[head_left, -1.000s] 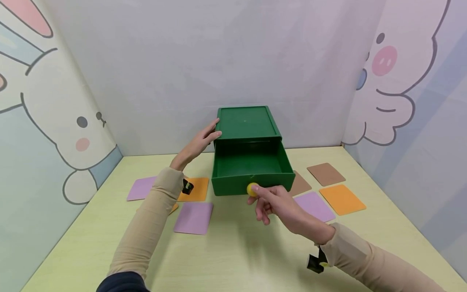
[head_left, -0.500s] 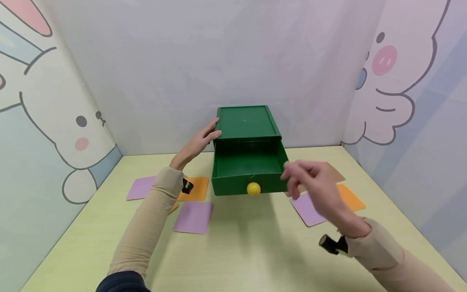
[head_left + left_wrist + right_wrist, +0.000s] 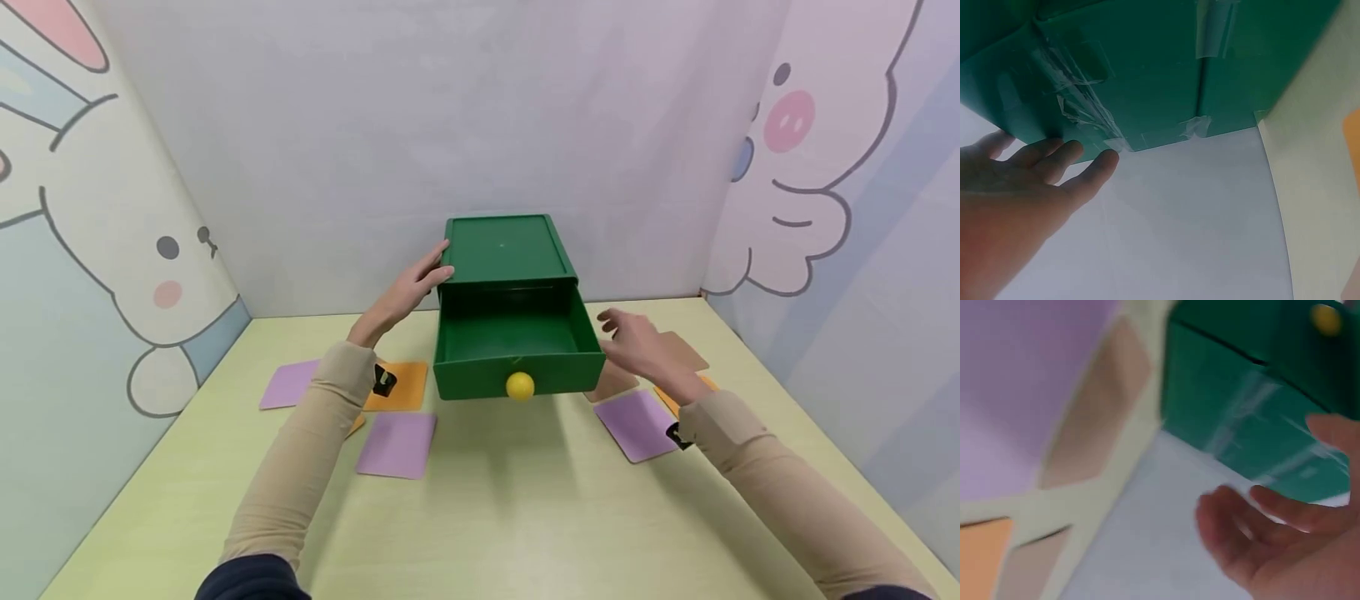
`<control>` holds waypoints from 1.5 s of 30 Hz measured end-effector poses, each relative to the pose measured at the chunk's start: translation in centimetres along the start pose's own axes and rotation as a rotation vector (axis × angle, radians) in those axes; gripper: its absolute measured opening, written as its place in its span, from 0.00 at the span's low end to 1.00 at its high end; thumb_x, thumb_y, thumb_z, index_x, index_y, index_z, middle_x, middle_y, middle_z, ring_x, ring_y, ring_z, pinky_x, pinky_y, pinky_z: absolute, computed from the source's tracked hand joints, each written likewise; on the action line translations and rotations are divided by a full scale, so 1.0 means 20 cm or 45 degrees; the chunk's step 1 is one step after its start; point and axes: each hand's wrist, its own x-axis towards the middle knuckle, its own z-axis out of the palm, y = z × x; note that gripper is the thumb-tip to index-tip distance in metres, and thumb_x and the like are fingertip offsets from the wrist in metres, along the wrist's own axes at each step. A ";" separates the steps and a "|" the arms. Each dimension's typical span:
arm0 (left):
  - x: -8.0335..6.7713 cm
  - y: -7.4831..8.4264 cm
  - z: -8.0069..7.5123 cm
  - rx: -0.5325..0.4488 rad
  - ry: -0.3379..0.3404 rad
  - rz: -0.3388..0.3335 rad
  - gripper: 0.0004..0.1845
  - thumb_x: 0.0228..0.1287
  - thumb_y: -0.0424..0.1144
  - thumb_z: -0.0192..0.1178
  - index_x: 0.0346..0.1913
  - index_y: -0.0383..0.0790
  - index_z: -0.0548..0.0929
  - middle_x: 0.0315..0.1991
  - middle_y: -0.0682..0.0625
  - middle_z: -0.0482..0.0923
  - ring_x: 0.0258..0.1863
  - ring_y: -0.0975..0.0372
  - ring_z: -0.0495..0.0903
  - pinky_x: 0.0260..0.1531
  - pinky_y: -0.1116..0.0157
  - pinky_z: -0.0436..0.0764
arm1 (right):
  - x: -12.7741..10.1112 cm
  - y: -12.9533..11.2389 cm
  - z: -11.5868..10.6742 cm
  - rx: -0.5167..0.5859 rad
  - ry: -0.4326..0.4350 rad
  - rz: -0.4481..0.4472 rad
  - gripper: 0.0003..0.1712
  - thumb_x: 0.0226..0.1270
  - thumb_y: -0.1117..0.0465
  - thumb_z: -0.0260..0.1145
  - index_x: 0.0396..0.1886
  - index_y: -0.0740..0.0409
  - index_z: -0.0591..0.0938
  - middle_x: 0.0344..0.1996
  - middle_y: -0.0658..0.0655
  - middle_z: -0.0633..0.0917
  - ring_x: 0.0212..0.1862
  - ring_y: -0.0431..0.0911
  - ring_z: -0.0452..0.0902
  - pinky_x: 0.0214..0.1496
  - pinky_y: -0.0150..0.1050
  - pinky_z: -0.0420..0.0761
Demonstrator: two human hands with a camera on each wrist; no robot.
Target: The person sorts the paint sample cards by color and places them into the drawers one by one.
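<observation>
A green plastic drawer box [image 3: 502, 248] stands at the back of the table, its drawer [image 3: 472, 380] pulled out towards me and bare inside. On the drawer's front is a round yellow knob [image 3: 520, 386]. My left hand [image 3: 408, 292] rests with spread fingers against the box's left side, thumb at the top edge. In the left wrist view, clear tape [image 3: 1088, 100] covers seams on that side. My right hand [image 3: 637, 343] hovers just right of the drawer, fingers loosely bent and holding nothing. The right wrist view shows its fingers [image 3: 1216, 525] apart from the taped green side.
Flat purple [image 3: 397, 445] and orange [image 3: 401, 386] squares lie on the table left of the box. To the right are another purple square [image 3: 636, 425], brown squares [image 3: 684, 350] and an orange one partly under my right forearm. A pale wall hanging [image 3: 360, 150] rises close behind.
My right hand has let go of the yellow knob and moved right and back to beside the drawer's right wall. The drawer stays out, and my left hand has kept its place.
</observation>
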 end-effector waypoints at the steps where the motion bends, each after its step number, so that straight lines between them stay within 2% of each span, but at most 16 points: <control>1: 0.00 0.00 0.00 -0.001 0.002 0.000 0.34 0.77 0.46 0.41 0.78 0.47 0.42 0.79 0.47 0.38 0.79 0.53 0.42 0.74 0.46 0.54 | 0.01 0.02 0.03 -0.123 -0.087 0.016 0.35 0.60 0.47 0.66 0.54 0.73 0.76 0.44 0.73 0.83 0.44 0.64 0.81 0.43 0.53 0.82; 3: 0.00 0.00 0.00 -0.003 0.005 0.002 0.34 0.77 0.46 0.41 0.78 0.47 0.42 0.79 0.47 0.38 0.79 0.53 0.42 0.74 0.45 0.54 | 0.01 0.05 0.08 -0.272 -0.266 0.067 0.41 0.52 0.45 0.70 0.55 0.73 0.72 0.44 0.73 0.81 0.44 0.64 0.79 0.42 0.55 0.81; 5: 0.00 0.00 0.00 -0.002 0.006 0.000 0.34 0.77 0.46 0.41 0.78 0.47 0.42 0.79 0.47 0.37 0.79 0.52 0.42 0.73 0.45 0.55 | 0.01 0.07 0.13 -0.386 -0.410 0.073 0.42 0.49 0.44 0.71 0.53 0.72 0.70 0.43 0.72 0.79 0.41 0.62 0.77 0.42 0.56 0.80; 8: -0.01 0.00 0.00 0.003 0.005 -0.003 0.34 0.77 0.46 0.41 0.78 0.47 0.42 0.79 0.47 0.37 0.79 0.52 0.42 0.73 0.45 0.55 | -0.01 0.09 0.18 -0.472 -0.518 0.066 0.39 0.51 0.42 0.70 0.50 0.69 0.71 0.41 0.68 0.78 0.38 0.58 0.76 0.42 0.56 0.78; 12: 0.00 0.00 0.00 0.001 0.008 0.000 0.34 0.77 0.46 0.41 0.78 0.47 0.42 0.79 0.47 0.38 0.79 0.53 0.42 0.73 0.46 0.55 | -0.01 0.10 0.21 -0.540 -0.459 -0.004 0.35 0.54 0.42 0.68 0.47 0.67 0.75 0.39 0.68 0.77 0.36 0.57 0.75 0.44 0.59 0.77; 16: 0.00 0.00 0.01 0.000 0.010 0.002 0.33 0.77 0.46 0.41 0.78 0.47 0.42 0.79 0.48 0.38 0.79 0.53 0.42 0.75 0.47 0.52 | -0.02 0.11 0.22 -0.575 -0.408 -0.032 0.31 0.57 0.43 0.65 0.45 0.67 0.76 0.37 0.68 0.77 0.34 0.57 0.75 0.40 0.57 0.78; 20: 0.00 0.00 0.01 0.010 0.008 -0.005 0.33 0.77 0.46 0.41 0.78 0.47 0.42 0.79 0.48 0.38 0.79 0.54 0.42 0.76 0.48 0.50 | -0.01 0.13 0.21 -0.480 -0.408 0.073 0.35 0.61 0.41 0.60 0.46 0.71 0.73 0.36 0.68 0.78 0.34 0.57 0.76 0.38 0.54 0.79; 24: 0.00 0.00 0.00 0.013 0.007 -0.006 0.33 0.77 0.46 0.41 0.78 0.47 0.42 0.79 0.49 0.38 0.79 0.54 0.42 0.76 0.49 0.50 | 0.00 0.15 0.19 -0.307 -0.432 0.186 0.43 0.59 0.37 0.60 0.53 0.74 0.68 0.35 0.67 0.79 0.33 0.53 0.76 0.34 0.48 0.78; 26: 0.00 0.00 0.00 0.011 0.006 -0.002 0.33 0.77 0.46 0.41 0.78 0.47 0.42 0.79 0.48 0.38 0.79 0.54 0.42 0.76 0.49 0.50 | 0.01 0.16 0.18 -0.238 -0.424 0.182 0.44 0.58 0.39 0.63 0.53 0.76 0.67 0.33 0.65 0.79 0.31 0.51 0.75 0.32 0.44 0.76; 30: 0.01 0.00 0.00 0.025 0.008 -0.001 0.34 0.77 0.47 0.41 0.78 0.48 0.42 0.79 0.48 0.38 0.79 0.54 0.42 0.76 0.49 0.50 | 0.04 0.17 0.15 -0.166 -0.326 0.125 0.36 0.52 0.45 0.69 0.44 0.74 0.72 0.31 0.64 0.78 0.30 0.51 0.73 0.29 0.40 0.72; 32: 0.01 0.00 0.00 0.033 0.008 -0.002 0.34 0.77 0.47 0.41 0.78 0.47 0.42 0.79 0.48 0.38 0.79 0.54 0.42 0.76 0.49 0.50 | 0.05 0.16 0.13 -0.159 -0.289 0.116 0.36 0.47 0.47 0.72 0.43 0.74 0.73 0.33 0.67 0.80 0.33 0.54 0.75 0.32 0.43 0.75; 34: 0.01 -0.01 0.00 0.038 0.009 0.000 0.34 0.77 0.47 0.42 0.78 0.47 0.42 0.79 0.48 0.38 0.79 0.54 0.42 0.76 0.49 0.50 | 0.06 0.15 0.10 -0.153 -0.279 0.137 0.40 0.43 0.49 0.74 0.48 0.75 0.73 0.40 0.71 0.81 0.40 0.59 0.78 0.38 0.47 0.79; 37: 0.03 -0.05 -0.01 0.023 0.016 0.011 0.34 0.77 0.48 0.42 0.78 0.49 0.42 0.79 0.50 0.38 0.79 0.55 0.41 0.76 0.49 0.49 | 0.07 0.13 0.04 -0.128 -0.317 0.181 0.43 0.45 0.51 0.74 0.56 0.75 0.70 0.49 0.73 0.80 0.48 0.62 0.78 0.44 0.51 0.80; 41: 0.07 -0.13 -0.01 0.019 0.041 0.022 0.33 0.76 0.51 0.42 0.78 0.55 0.43 0.79 0.55 0.39 0.79 0.58 0.42 0.76 0.50 0.50 | 0.07 0.10 -0.07 -0.120 -0.335 0.177 0.31 0.55 0.49 0.68 0.50 0.67 0.74 0.42 0.66 0.80 0.41 0.54 0.76 0.37 0.44 0.75; 43: 0.08 -0.16 -0.01 0.028 0.053 0.023 0.33 0.75 0.54 0.43 0.77 0.58 0.44 0.79 0.58 0.40 0.78 0.60 0.44 0.76 0.51 0.51 | 0.07 0.08 -0.12 -0.126 -0.320 0.154 0.32 0.56 0.45 0.68 0.50 0.65 0.74 0.42 0.63 0.79 0.40 0.52 0.75 0.36 0.42 0.72; 45: 0.08 -0.17 -0.01 0.038 0.058 0.025 0.34 0.75 0.55 0.43 0.77 0.59 0.44 0.79 0.59 0.41 0.78 0.60 0.44 0.76 0.51 0.52 | 0.06 0.06 -0.18 -0.119 -0.309 0.136 0.39 0.56 0.40 0.69 0.55 0.66 0.73 0.45 0.64 0.79 0.42 0.53 0.74 0.38 0.44 0.74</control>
